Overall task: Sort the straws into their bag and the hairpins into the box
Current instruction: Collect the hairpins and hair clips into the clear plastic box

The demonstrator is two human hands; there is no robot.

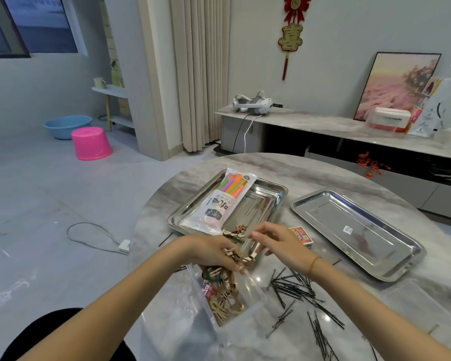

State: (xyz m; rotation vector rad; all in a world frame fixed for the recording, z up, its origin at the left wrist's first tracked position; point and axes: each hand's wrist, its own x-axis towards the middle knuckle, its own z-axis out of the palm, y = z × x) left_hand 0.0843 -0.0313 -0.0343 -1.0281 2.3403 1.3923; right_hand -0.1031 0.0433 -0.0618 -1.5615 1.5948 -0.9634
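A clear plastic box stands on the table near me, holding several gold and coloured hairpins. My left hand hovers over its far end, gripping a bunch of gold hairpins. My right hand is just to the right, fingers curled, pinching the far end of the same bunch. More gold hairpins lie on the near edge of the left steel tray. The straw bag, full of coloured straws, lies in that tray. Several black bobby pins are scattered on the table to the right of the box.
A second steel tray sits at the right. A small orange matchbox lies between the trays. One black pin lies near the table's left edge. The round marble table drops off to the floor at left.
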